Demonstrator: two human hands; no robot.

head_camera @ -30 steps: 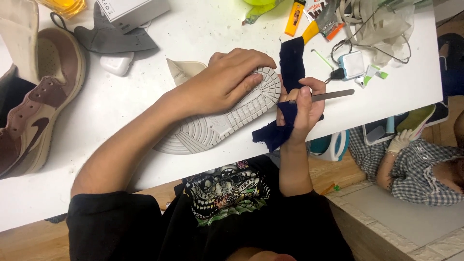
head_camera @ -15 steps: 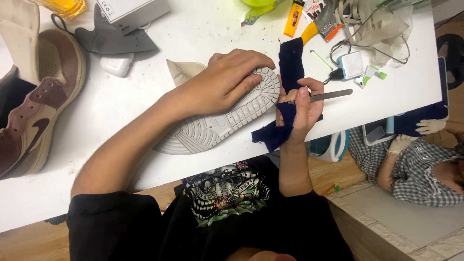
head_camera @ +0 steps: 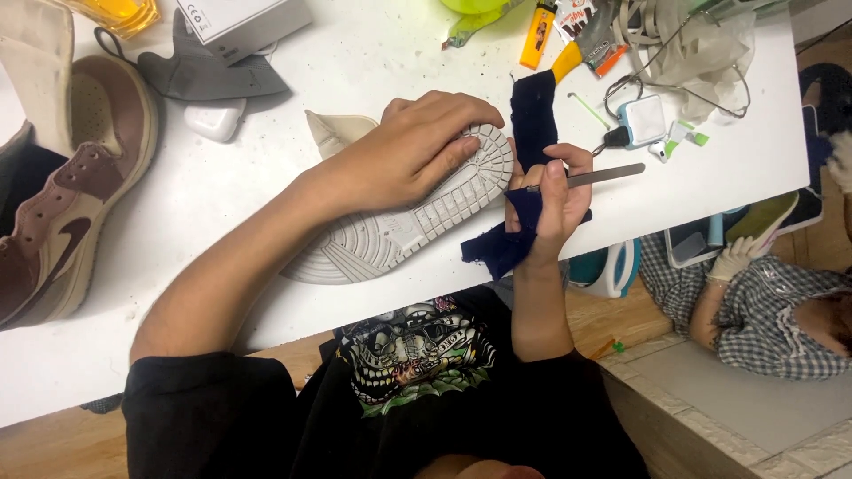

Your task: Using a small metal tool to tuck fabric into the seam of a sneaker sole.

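Observation:
A pale grey shoe sole [head_camera: 390,238] lies tread-up on the white table [head_camera: 266,186]. My left hand [head_camera: 413,151] presses flat on its front half, fingers spread over the tread. My right hand [head_camera: 546,208] sits at the sole's toe end, closed on a dark blue cloth [head_camera: 531,120] and a thin metal tool [head_camera: 603,176] whose blade sticks out to the right. The cloth runs up the table from my hand and hangs below it past the table edge.
A brown and cream sneaker [head_camera: 62,204] lies at the left, with a grey insole [head_camera: 209,75], a white box [head_camera: 235,22] and a small white case [head_camera: 213,120] behind. Orange lighter [head_camera: 539,35], cables and small clutter sit top right. Another person in a checked shirt [head_camera: 772,310] crouches at right.
Both hands hold nearly the same place on the sole and cloth. The other person's gloved hand at the right has shifted.

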